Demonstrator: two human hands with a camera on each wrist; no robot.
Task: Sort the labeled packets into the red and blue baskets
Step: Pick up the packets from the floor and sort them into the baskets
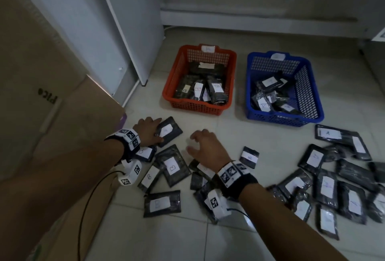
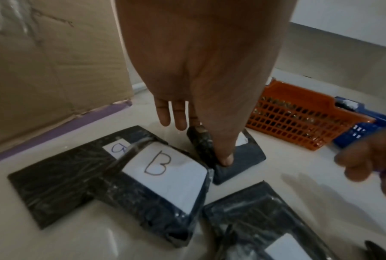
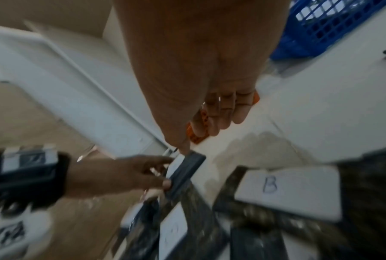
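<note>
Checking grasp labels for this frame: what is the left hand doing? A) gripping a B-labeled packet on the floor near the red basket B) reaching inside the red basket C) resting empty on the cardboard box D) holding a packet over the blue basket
A: the left hand has thumb and fingers round the edges of a B-labeled packet lying on the floor in front of the red basket.

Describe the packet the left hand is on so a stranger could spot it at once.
Start at the red basket on the tiled floor and come toward its near left corner. A dark packet with a white label lies there, beside the cardboard box. It is the only one under the left hand, and it lies apart from the heap.
</note>
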